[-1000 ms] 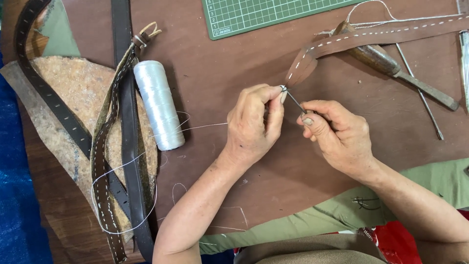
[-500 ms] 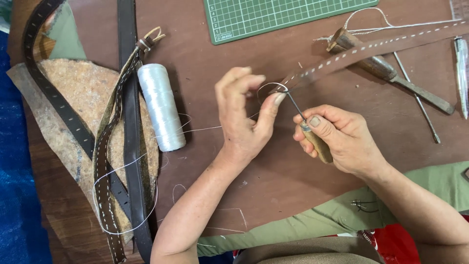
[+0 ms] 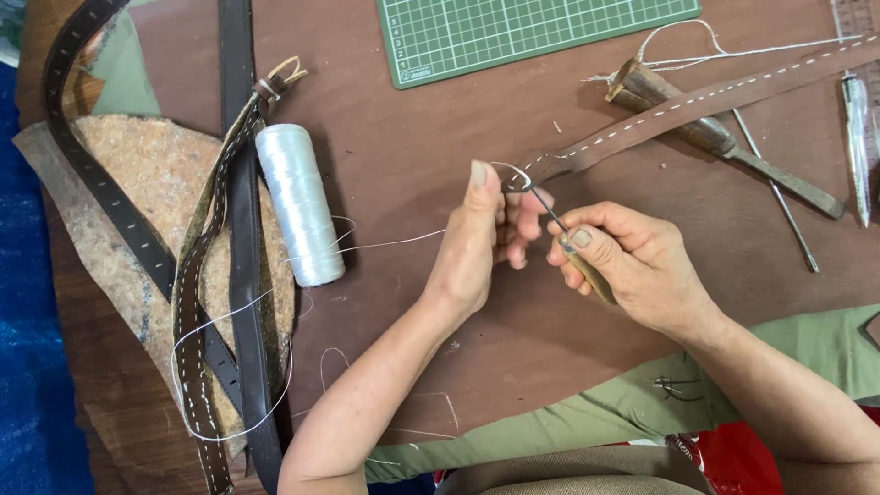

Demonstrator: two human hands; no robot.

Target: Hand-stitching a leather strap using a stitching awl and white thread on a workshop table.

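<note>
Stitching at tip of leather strap, frame centre.
Right hand closed on awl; left hand half-open, pinching white thread. Strap stitched along visible length; tip unfinished. Spool at left.

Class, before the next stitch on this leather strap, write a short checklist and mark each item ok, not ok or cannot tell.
1. Awl gripped in right hand: ok.
2. Awl tip at the end of the stitched leather strap: ok.
3. Left hand beside the white thread: ok.
4. Thread pinched by the fingers: cannot tell.
5. Thread spool lying apart from both hands: ok.
6. Thread running free of tangles: cannot tell.
</note>
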